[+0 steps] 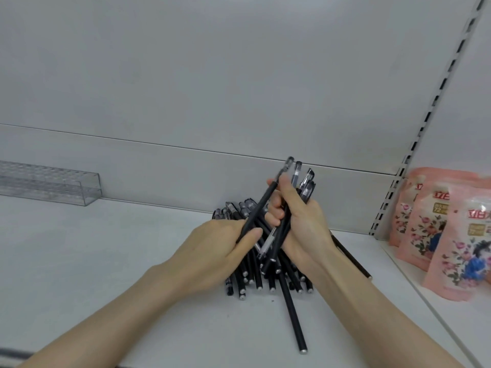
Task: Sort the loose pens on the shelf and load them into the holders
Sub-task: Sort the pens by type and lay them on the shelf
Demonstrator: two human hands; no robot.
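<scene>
Far left on the shelf (106,261), against the back wall, stands the clear holder (53,184) (its grid of slots looks unfilled, though the plastic makes that hard to tell). It is well apart from both hands. The left hand (218,251) is the nearer one to it, and pinches the lower end of a single black pen (261,208). That pen's long axis slants up and right, so that its capped end crosses the fingers of the right hand (300,224). Beneath both hands lies the pile of loose pens (255,272), mostly running near to far. The right hand is wrapped around a bundle of pens (305,187), caps up and tilted slightly right. To load, I judge the bundle must travel left, across the pile. Pink packets (438,229) stand at the right.
</scene>
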